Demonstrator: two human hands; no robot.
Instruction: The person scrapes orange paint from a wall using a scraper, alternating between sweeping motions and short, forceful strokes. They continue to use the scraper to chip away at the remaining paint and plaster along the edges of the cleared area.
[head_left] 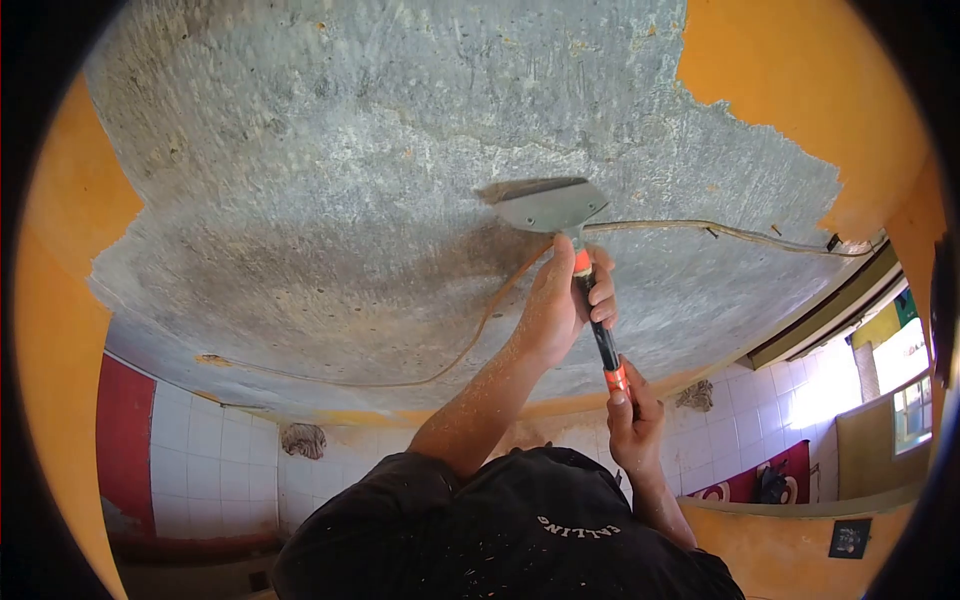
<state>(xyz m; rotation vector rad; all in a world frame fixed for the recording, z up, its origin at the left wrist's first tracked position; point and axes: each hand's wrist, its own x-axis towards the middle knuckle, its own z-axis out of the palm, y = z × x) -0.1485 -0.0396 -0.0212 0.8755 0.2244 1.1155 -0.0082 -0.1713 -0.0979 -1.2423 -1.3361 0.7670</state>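
A wide-bladed scraper [552,207] with a black and orange handle [603,335] lies against a grey, rough ceiling surface [330,170]. Its blade looks blurred at the left end. My left hand [568,290] grips the handle just below the blade, thumb up along the orange collar and fingers curled round the far side. Lower down, my right hand [636,415] is closed round the orange butt end of the handle. Pale flecks dot my left forearm. A thin brown cable [490,310] runs across the grey surface, passing behind the scraper.
Orange paint [800,80] with ragged edges borders the grey surface. On the right, the cable [690,224] continues past small nails. White tiled walls [215,450], a red panel [125,440] and a bright window opening [905,370] show below. My black shirt [500,530] fills the bottom.
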